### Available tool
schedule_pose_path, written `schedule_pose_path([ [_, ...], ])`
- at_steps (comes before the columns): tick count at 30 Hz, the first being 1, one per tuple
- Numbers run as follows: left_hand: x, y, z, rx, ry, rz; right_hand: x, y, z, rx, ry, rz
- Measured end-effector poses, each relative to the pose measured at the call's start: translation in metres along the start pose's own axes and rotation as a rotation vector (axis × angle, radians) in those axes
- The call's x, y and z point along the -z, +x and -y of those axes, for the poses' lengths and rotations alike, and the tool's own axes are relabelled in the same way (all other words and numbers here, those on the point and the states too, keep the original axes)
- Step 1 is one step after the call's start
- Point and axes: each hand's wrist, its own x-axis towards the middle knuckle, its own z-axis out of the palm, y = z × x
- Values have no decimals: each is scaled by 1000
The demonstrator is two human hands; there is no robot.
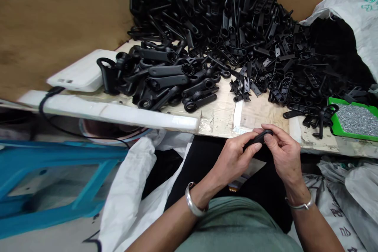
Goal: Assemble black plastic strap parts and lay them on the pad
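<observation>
A black plastic handle-like part (pixel 257 139) is held in front of the bench edge, over my lap. My left hand (pixel 236 155) is closed round its lower left end, thumb lying along it. On its upper right end, my right hand (pixel 285 151) pinches with thumb and fingers. The fingers cover much of the part, so its exact shape is partly hidden. Beyond the hands, a group of long black handle parts with round ring ends (pixel 171 82) lies on the bench. Smaller flat black pieces (pixel 277 90) are scattered right of them.
A large heap of black parts (pixel 201 8) rises at the back. A green tray (pixel 333 120) of small silvery pieces stands at right. At left are a white box (pixel 81 71) with a cable (pixel 43 106), a white foam strip (pixel 118 112) and a blue stool (pixel 59 208).
</observation>
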Motion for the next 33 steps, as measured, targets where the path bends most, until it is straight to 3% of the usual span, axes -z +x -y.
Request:
schedule_pose_path([
  [4,4,1,-2,27,29,13,-1,-2,4,24,-93,-5],
  [10,11,2,-5,-9,96,74,9,2,4,-22,-31,142],
  [20,11,2,-9,-58,153,123,15,3,5,27,-91,206],
  [26,10,2,-14,-4,161,133,19,0,6,-27,-92,203],
  [33,7,4,-16,22,75,149,21,-7,9,69,-188,153],
])
